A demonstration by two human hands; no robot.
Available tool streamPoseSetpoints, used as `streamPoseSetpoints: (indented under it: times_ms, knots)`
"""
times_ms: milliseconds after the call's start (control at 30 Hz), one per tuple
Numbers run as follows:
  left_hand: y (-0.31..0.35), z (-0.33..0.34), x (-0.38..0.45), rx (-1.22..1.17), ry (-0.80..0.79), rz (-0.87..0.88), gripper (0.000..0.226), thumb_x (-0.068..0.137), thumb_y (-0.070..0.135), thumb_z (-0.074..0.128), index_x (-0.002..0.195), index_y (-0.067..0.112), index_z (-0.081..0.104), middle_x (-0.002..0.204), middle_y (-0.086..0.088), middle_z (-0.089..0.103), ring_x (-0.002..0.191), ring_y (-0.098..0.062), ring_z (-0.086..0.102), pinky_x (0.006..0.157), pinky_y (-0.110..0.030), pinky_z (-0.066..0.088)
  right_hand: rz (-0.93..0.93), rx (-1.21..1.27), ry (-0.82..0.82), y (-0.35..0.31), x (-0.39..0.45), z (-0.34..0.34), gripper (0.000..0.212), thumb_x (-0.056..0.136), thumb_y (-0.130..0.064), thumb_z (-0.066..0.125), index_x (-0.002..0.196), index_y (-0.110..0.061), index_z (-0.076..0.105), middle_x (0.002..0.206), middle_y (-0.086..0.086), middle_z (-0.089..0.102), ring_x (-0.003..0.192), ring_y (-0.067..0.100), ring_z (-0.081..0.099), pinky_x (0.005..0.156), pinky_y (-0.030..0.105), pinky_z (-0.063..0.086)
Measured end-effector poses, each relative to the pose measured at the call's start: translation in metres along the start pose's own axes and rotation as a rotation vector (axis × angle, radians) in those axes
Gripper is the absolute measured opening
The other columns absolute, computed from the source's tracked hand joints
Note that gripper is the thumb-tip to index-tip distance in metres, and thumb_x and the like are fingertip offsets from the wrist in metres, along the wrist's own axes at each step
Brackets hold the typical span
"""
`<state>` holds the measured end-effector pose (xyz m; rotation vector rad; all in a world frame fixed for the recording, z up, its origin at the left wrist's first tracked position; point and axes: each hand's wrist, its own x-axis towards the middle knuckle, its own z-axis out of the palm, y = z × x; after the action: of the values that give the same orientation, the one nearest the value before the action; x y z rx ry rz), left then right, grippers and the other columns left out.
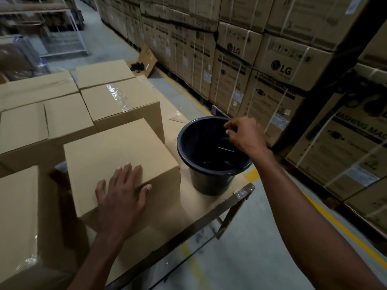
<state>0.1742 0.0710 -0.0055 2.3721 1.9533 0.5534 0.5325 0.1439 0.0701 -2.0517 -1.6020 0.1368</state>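
**The tally, kind by kind**

Six plain brown cardboard boxes [117, 155] are on one counter [199, 208]. There is one black round plastic bucket [209, 183]. Two hands are in view, the left hand [123, 191] and the right hand [245, 135]. One loose cardboard sheet [147, 59] lies on the floor. The printed washing-machine cartons [272, 105] stacked along the aisle are too many, and too cut off, to count.

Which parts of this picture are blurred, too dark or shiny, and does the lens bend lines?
Head view: dim light overall, racks at far left blurred; head view: glare on the clear tape of a box; head view: inside of the black bucket too dark to read; head view: the stacked cartons lean and curve from the wide lens.
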Motion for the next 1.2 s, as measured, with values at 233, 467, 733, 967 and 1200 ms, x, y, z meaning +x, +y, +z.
streamPoseSetpoints:
  times_ms: [233, 467, 733, 967, 1200]
  knots:
    - [-0.002, -0.002, 0.002, -0.059, -0.012, -0.011, 0.064, 0.097, 0.056, 0.052, 0.152, 0.023, 0.048, 0.158, -0.008, 0.045, 0.147, -0.030, 0.040, 0.117, -0.062, 0.025, 0.029, -0.041, -0.096, -0.005, -0.002, -0.001, 0.050, 0.080, -0.003, 0.074, 0.124, -0.028, 0.075, 0.126, -0.002, 0.073, 0.117, 0.026, 0.066, 0.097, 0.047, 0.056]
    - [-0.002, -0.004, 0.004, -0.099, -0.033, -0.041, 0.066, 0.097, 0.062, 0.049, 0.152, 0.025, 0.048, 0.160, -0.005, 0.043, 0.149, -0.028, 0.038, 0.119, -0.061, 0.022, -0.090, -0.012, -0.140, -0.012, 0.009, 0.004, 0.043, 0.085, -0.012, 0.079, 0.125, -0.027, 0.073, 0.127, 0.001, 0.070, 0.117, 0.025, 0.065, 0.094, 0.048, 0.057]
    - [0.005, -0.019, 0.003, -0.314, 0.015, -0.078, 0.056, 0.097, 0.052, 0.059, 0.146, 0.025, 0.055, 0.154, 0.000, 0.050, 0.140, -0.021, 0.047, 0.120, -0.055, 0.025, -0.126, 0.175, -0.101, -0.038, -0.007, 0.008, 0.024, 0.094, -0.035, 0.073, 0.118, -0.031, 0.075, 0.110, -0.011, 0.075, 0.104, 0.011, 0.068, 0.093, 0.043, 0.058]
    - [-0.015, -0.081, -0.043, -0.521, 0.277, -0.202, 0.045, 0.095, 0.045, 0.064, 0.138, 0.033, 0.061, 0.145, 0.013, 0.056, 0.135, -0.003, 0.048, 0.110, -0.035, 0.047, -0.266, 0.517, -0.167, -0.122, -0.083, 0.013, 0.015, 0.095, -0.023, 0.073, 0.107, -0.033, 0.075, 0.101, -0.010, 0.074, 0.086, 0.003, 0.066, 0.082, 0.018, 0.052]
    - [-0.098, -0.137, -0.140, -0.536, 0.403, -0.436, 0.036, 0.097, 0.033, 0.067, 0.133, 0.038, 0.064, 0.139, 0.020, 0.057, 0.131, 0.006, 0.049, 0.098, -0.003, 0.040, -0.349, 0.759, -0.361, -0.221, -0.161, 0.069, 0.021, 0.095, -0.029, 0.069, 0.115, -0.032, 0.074, 0.113, -0.012, 0.071, 0.096, 0.008, 0.065, 0.070, 0.030, 0.053]
